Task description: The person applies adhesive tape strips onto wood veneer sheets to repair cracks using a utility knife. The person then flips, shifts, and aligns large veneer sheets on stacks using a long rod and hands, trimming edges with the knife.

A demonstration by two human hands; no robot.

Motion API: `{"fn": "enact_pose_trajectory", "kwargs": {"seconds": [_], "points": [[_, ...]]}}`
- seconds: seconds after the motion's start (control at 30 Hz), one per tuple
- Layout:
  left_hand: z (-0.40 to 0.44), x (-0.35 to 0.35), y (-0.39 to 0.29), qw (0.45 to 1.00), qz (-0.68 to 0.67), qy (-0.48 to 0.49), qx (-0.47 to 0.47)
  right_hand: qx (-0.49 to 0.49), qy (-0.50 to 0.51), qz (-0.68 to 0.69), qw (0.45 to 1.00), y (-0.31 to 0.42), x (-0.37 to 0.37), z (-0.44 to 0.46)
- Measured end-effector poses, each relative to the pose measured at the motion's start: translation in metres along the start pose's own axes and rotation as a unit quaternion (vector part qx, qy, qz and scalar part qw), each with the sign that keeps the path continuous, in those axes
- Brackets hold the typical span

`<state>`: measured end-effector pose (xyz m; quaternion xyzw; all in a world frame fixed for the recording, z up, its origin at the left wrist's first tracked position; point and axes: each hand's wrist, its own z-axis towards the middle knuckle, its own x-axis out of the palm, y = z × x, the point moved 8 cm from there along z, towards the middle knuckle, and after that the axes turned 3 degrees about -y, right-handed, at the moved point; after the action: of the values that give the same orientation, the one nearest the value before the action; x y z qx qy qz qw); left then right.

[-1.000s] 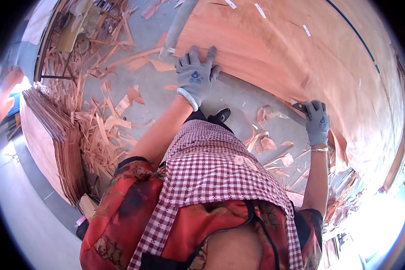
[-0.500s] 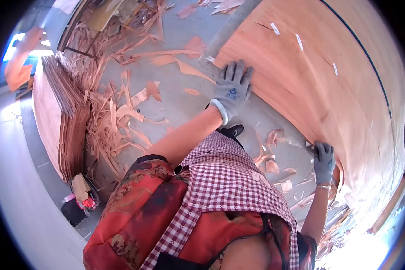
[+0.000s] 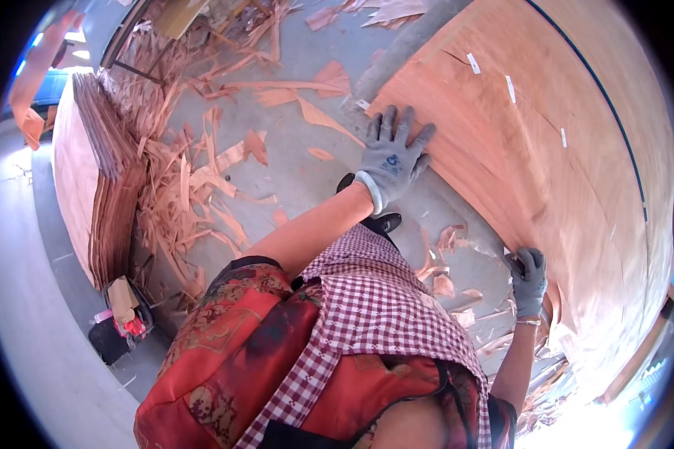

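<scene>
Since one second ago, the right hand [image 3: 528, 281] has slipped lower in the frame along the edge of the wood sheet [image 3: 494, 142], and compared with half a second ago the left hand [image 3: 395, 156] has fanned its fingers wider, its thumb now showing. Both hands wear grey gloves. The left one grips nothing: it lies splayed at the sheet's near edge, close to the corner, fingertips at the reddish surface. The right one is clenched around a dark tool [image 3: 514, 263], largely hidden by the fingers, beside the same edge at right of centre.

The sheet fills the upper right of the frame, with short white strips [image 3: 511, 89] on it and a long dark line [image 3: 606, 97] curving across. Torn wood scraps [image 3: 191, 183] litter the grey floor [image 3: 296, 179] from upper left to centre. At far left stands a stack of thin sheets [image 3: 112, 232], and a checked apron [image 3: 397, 314] covers the person's front.
</scene>
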<state>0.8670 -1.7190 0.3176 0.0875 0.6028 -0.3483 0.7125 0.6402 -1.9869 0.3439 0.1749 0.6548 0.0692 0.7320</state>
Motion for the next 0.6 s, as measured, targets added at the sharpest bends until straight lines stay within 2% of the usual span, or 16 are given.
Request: {"fn": "enact_pose_trajectory", "kwargs": {"seconds": [0.13, 0.23, 0.33, 0.53, 0.6], "points": [[0.000, -0.001, 0.003, 1.000, 0.007, -0.005, -0.001, -0.002, 0.037, 0.002, 0.999, -0.004, 0.009, 0.002], [0.001, 0.000, 0.006, 1.000, 0.020, -0.010, -0.004, 0.044, 0.047, 0.020, 0.998, -0.003, 0.013, 0.008], [0.001, -0.001, 0.007, 0.999, 0.034, -0.012, -0.008, 0.011, -0.030, 0.018, 0.999, 0.010, 0.001, 0.012], [0.002, -0.001, 0.006, 0.999, 0.046, -0.014, 0.002, 0.034, 0.039, -0.005, 0.999, 0.000, 0.008, 0.011], [0.003, -0.002, 0.005, 0.999, 0.044, -0.007, -0.006, 0.085, 0.021, 0.079, 0.993, -0.010, 0.006, 0.013]]}}
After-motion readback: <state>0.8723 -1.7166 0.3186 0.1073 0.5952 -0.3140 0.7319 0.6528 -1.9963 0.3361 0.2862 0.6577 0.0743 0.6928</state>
